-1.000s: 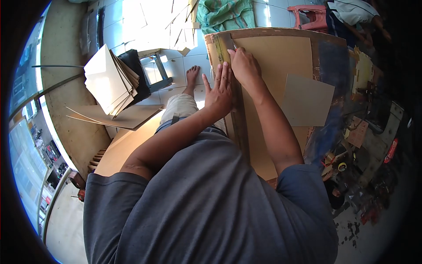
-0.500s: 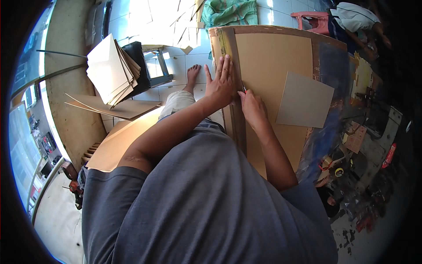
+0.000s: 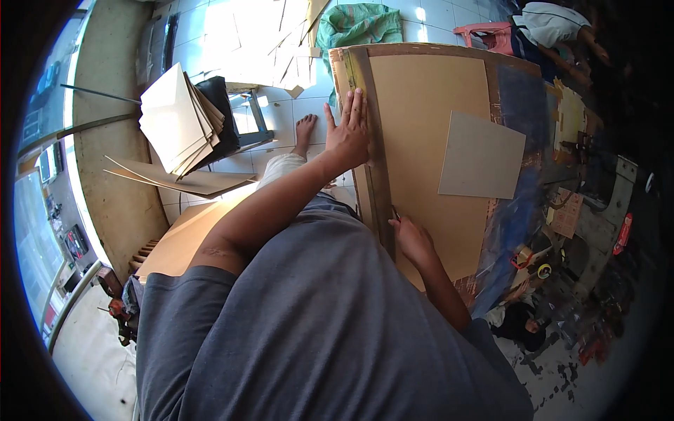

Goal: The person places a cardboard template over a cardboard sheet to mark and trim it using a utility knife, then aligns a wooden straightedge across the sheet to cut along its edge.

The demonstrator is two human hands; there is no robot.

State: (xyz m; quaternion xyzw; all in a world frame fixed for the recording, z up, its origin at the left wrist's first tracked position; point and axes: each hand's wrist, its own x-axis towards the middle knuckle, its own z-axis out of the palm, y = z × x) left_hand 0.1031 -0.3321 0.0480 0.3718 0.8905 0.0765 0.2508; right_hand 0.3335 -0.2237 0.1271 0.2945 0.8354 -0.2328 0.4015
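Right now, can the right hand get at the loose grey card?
Probably yes: the grey card lies on the brown sheet near the right hand, with nothing visible between them. That hand seems to grip a small tool, though.

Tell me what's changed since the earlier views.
The right hand, holding a thin tool, has moved along the dark strip toward the body. Nothing was visibly grasped or released. The left hand still lies flat on the strip, the grey board on the tan sheet.
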